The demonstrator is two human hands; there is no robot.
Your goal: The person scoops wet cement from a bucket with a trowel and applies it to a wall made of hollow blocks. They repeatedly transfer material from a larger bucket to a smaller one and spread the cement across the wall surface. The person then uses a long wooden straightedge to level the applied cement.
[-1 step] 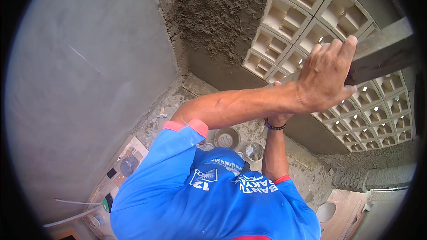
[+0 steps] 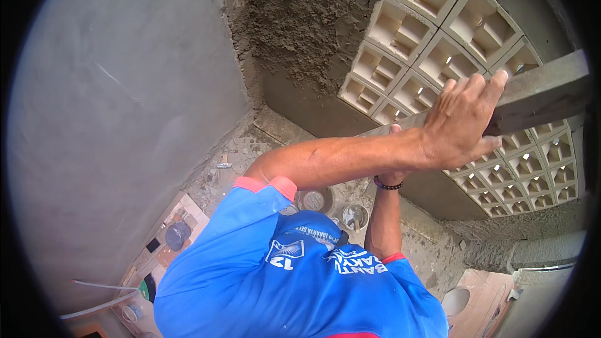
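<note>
A long straight bar (image 2: 544, 91), greyish with a dark brown side, lies across the front of the cream ventilation blocks (image 2: 400, 28) at the right. My left hand (image 2: 460, 119) grips it, fingers over the upper edge and thumb below. Beneath my left forearm is my right hand (image 2: 395, 177), with a dark bead bracelet (image 2: 388, 184) at the wrist. Its thumb shows against the bar's nearer stretch, but the forearm hides its other fingers.
Rough, dark mortar (image 2: 300, 19) coats the wall beside the blocks. A smooth grey wall (image 2: 125, 119) rises at left. Below stand a round tub (image 2: 315, 199) and a smaller bucket (image 2: 355, 216). A bluish container (image 2: 178, 235) is at lower left, an oval white piece (image 2: 456, 300) at lower right.
The bar's far right end has come down across the blocks. My left hand has moved slightly down with it, still gripping.
</note>
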